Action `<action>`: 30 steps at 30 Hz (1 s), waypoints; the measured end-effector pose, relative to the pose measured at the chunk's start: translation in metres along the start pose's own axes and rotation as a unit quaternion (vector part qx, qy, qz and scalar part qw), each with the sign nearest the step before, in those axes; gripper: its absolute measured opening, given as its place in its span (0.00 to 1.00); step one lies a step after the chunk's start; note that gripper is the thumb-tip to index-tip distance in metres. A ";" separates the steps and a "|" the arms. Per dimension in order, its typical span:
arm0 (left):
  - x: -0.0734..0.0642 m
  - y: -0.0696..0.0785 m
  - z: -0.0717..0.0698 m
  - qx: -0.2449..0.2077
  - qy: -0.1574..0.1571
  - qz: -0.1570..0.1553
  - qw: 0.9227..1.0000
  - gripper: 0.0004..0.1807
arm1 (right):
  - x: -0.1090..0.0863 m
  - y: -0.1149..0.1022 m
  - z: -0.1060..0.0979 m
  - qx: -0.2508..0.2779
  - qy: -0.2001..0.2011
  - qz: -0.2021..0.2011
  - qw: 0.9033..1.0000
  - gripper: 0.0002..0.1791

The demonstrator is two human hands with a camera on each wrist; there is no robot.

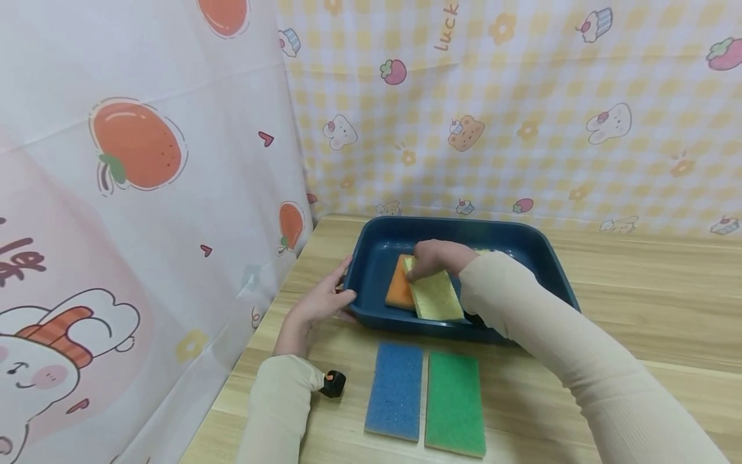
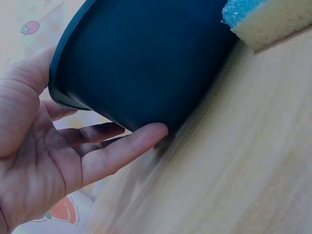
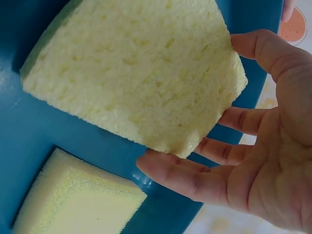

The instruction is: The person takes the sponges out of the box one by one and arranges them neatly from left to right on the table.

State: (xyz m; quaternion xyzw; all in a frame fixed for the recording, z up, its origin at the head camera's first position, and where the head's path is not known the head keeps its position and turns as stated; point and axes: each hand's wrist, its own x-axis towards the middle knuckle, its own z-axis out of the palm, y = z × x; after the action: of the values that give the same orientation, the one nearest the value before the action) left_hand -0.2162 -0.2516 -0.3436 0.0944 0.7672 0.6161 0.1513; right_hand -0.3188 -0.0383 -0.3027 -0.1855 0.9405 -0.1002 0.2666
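Note:
My right hand [image 1: 437, 256] pinches a pale yellow sponge [image 1: 436, 299] by one end, inside a dark blue rectangular tray [image 1: 371, 229]. In the right wrist view, thumb and fingers hold the edges of this sponge [image 3: 131, 73]. Partly under it in the head view lies an orange sponge [image 1: 400, 287]. Another yellow sponge [image 3: 83, 200] sits on the tray floor in the right wrist view; in the head view the right hand and sleeve mostly hide it. My left hand [image 1: 315, 303] grips the tray's left end, its thumb at the rim and fingers along the outer wall.
A blue sponge [image 1: 395, 392] and a green sponge [image 1: 455, 403] lie side by side on the wooden table [image 1: 655, 309], just in front of the tray. Patterned cloth [image 1: 522, 116] hangs behind the table and along its left side.

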 end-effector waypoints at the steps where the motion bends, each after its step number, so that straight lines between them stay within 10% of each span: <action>1: 0.000 0.000 0.000 -0.001 -0.001 0.001 1.000 0.42 | -0.001 0.000 -0.001 0.005 0.001 0.004 1.000 0.27; 30: 0.014 -0.027 -0.007 -0.010 0.002 0.013 1.000 0.42 | -0.034 0.016 -0.021 0.067 0.058 0.063 0.994 0.33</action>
State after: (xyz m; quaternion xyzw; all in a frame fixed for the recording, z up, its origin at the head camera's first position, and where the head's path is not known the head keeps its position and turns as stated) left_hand -0.2304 -0.2599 -0.3703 0.1017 0.7603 0.6254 0.1429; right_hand -0.3086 -0.0078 -0.2739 -0.1016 0.9553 -0.1562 0.2296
